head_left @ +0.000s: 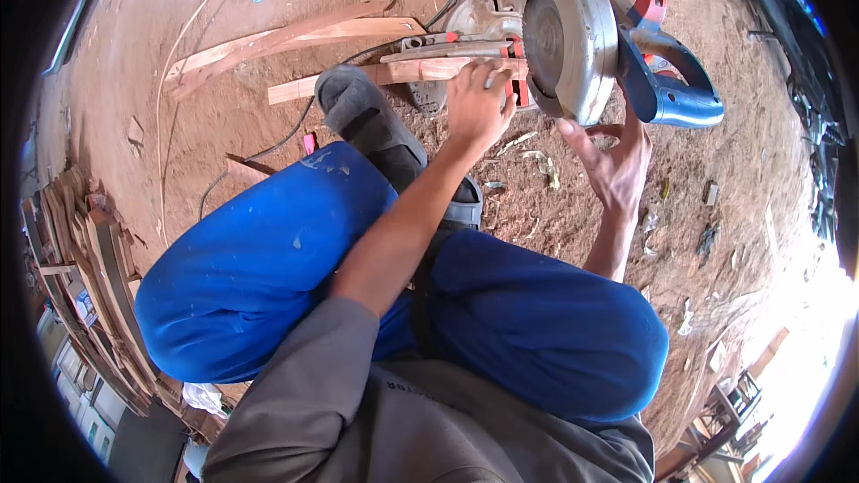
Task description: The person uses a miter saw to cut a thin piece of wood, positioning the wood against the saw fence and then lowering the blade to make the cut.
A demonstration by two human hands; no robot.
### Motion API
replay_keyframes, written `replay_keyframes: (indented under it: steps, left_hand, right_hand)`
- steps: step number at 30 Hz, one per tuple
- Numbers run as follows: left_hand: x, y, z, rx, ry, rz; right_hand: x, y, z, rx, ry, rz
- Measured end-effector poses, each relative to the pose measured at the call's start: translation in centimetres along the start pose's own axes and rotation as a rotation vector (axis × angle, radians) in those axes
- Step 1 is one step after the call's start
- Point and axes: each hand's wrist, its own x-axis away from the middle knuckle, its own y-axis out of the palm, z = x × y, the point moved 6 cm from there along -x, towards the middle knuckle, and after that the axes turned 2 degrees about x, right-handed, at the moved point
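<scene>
A miter saw with a round blade, a grey guard and a blue handle stands on the ground in front of me. A narrow wooden strip lies across its base, its right end running behind the blade. My left hand grips the strip just left of the blade, fingers bent over its top. Below the guard and the blue handle is my right hand, its thumb stretched toward the guard's lower edge. The saw hides the fingertips of that hand, so what they touch does not show.
More wooden strips lie on the dirt at the far left. A dark cable curves past my sandalled foot. Stacked boards stand at the left edge. Wood chips are scattered below the saw.
</scene>
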Motion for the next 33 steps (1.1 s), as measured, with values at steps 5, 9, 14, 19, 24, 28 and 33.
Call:
replay_keyframes:
  steps: [5,9,14,19,24,28,33]
  left_hand:
    - [-0.8,3.1,-2.8,-0.131,0.201,-0.051]
    - [-1.9,3.6,-3.3,-0.141,0.285,-0.004]
    - [-2.6,4.4,-3.1,-0.132,0.363,-0.01]
    - [-3.1,4.0,-2.1,-0.203,0.429,-0.028]
    - [-3.0,3.2,-3.0,-0.157,0.455,0.011]
    - [-2.8,3.1,-3.4,-0.198,0.456,-0.052]
    - [-2.6,3.0,-3.2,-0.182,0.419,-0.084]
  right_hand:
    - [0.1,-0.2,-0.5,0.036,0.081,0.008]
    - [0.3,-0.3,-0.2,0.044,0.112,0.021]
    - [0.3,0.1,-0.2,-0.028,0.09,0.056]
    - [0.3,0.0,-0.3,-0.012,0.127,0.019]
    - [0.3,0.0,-0.1,-0.024,0.117,0.029]
    - [0.2,-0.1,-0.3,-0.024,0.102,0.047]
    - [0.3,0.1,0.1,-0.03,0.122,0.041]
